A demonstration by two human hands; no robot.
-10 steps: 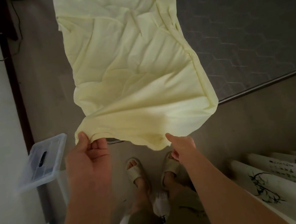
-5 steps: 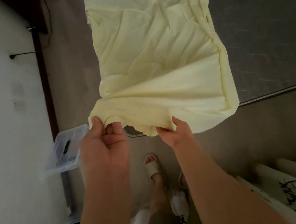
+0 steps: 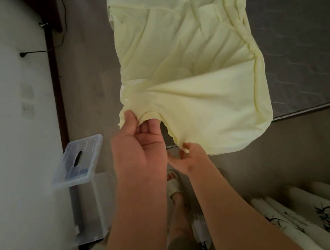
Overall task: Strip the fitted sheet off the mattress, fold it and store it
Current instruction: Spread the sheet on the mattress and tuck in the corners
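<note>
Fitted sheet (image 3: 189, 67) overhanging near edge of mattress (image 3: 300, 27), hem pinched by left hand (image 3: 139, 144) and right hand (image 3: 185, 160); clear lidded box (image 3: 78, 158) beside it, contents indiscernible.

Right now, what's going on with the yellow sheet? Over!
Left hand pinches sheet edge; right hand pinches it alongside. Sheet lies across bare mattress. Clear bin at left, nothing blocking.

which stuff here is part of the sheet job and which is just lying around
Job: yellow fitted sheet, pinched at its near edge by left hand and right hand; bare mattress; clear plastic box, possibly for storing it.
Lying about: printed rolls; wall cable.
</note>
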